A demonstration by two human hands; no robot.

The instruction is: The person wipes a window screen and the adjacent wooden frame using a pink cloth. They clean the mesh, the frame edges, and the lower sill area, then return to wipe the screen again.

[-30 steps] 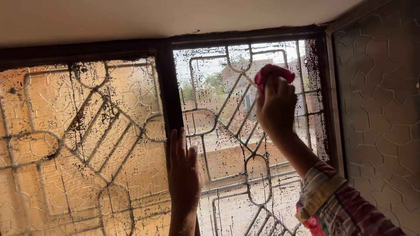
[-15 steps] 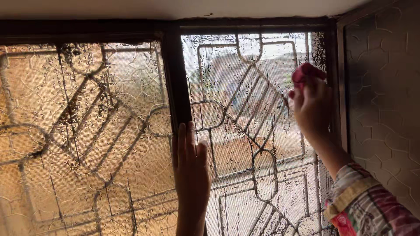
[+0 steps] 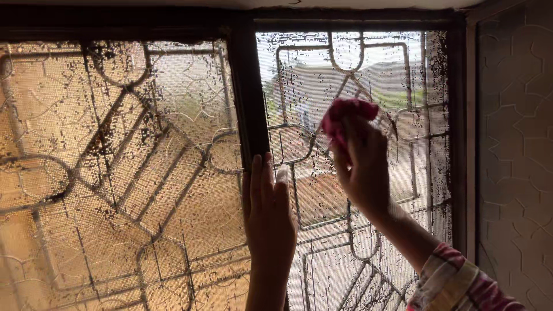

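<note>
R hand [image 3: 362, 173] wiping mesh screen [image 3: 357, 86] w/ pink cloth [image 3: 345, 115], L hand [image 3: 269, 213] bracing.
R fingers bunched around cloth, pressed on right panel mid-height; L flat, fingers together, beside dark centre frame [image 3: 249, 98], prob. steadying the panel vs wipe pressure.

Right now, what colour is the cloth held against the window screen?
Pink-red. The cloth is bunched in the right hand; the head view shows it.
</note>
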